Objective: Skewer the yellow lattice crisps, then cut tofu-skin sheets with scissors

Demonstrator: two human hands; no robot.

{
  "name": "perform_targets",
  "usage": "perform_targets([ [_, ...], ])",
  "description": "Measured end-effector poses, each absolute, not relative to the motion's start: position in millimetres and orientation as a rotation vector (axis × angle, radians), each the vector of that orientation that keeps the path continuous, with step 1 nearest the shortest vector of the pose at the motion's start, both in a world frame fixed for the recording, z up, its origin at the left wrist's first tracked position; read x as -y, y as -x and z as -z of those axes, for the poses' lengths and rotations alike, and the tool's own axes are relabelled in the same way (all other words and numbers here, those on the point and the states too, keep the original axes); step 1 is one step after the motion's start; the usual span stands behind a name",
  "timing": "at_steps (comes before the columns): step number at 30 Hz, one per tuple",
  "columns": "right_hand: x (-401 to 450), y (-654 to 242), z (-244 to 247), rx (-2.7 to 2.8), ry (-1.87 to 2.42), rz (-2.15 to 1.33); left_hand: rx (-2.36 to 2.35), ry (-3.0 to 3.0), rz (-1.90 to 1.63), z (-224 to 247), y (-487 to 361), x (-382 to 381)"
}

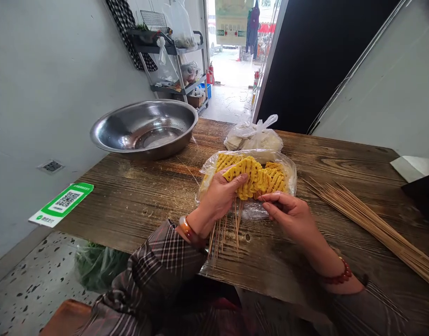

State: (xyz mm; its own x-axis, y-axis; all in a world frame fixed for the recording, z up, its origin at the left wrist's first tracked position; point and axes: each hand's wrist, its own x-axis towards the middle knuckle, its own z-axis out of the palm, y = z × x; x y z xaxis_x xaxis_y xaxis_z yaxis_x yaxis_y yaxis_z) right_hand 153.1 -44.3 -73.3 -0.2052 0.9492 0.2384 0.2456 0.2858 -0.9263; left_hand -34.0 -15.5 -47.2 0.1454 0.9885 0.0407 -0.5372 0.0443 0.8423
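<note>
My left hand (pixel 219 196) is clamped on a yellow lattice-cut piece (pixel 245 172), thumb pressed over its front, holding it above the middle of a dark wood-grain surface (pixel 140 193). My right hand (pixel 284 210) is just beside it, thumb and forefinger pinched together on what looks like a thin stick (pixel 261 196) near the piece's lower edge; the hand blocks most of that stick. Directly behind and beneath the held food, a clear plastic bag (pixel 252 211) contains more yellow pieces (pixel 279 175), cut in the same pattern. Several slender skewers (pixel 238 226) point toward me from below my left hand; I cannot tell how far they run into the food.

To the right, a long bundle of wooden skewers (pixel 371 217) lies slanting across the surface. Just past the plastic bag sits a knotted white bag (pixel 252 139) with pale contents. At the far left stands a wide, shiny metal basin (pixel 146 133), and nearer me, at the left edge, lies a green and white QR-code card (pixel 64 203). Beyond, a shelf cart (pixel 188 50) stands beside a bright doorway (pixel 231 79).
</note>
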Motion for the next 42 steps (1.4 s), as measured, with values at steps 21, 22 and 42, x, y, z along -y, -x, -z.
perform_targets([
  [21,43,-149,75,1.702,1.053,-0.604,-0.656,-0.893,-1.260,47,31,20],
  [22,43,-148,75,1.701,1.051,-0.601,-0.664,-0.894,-1.255,47,30,20],
  [42,45,-145,74,1.673,1.063,-0.577,-0.694,-0.929,-1.234,50,30,20],
])
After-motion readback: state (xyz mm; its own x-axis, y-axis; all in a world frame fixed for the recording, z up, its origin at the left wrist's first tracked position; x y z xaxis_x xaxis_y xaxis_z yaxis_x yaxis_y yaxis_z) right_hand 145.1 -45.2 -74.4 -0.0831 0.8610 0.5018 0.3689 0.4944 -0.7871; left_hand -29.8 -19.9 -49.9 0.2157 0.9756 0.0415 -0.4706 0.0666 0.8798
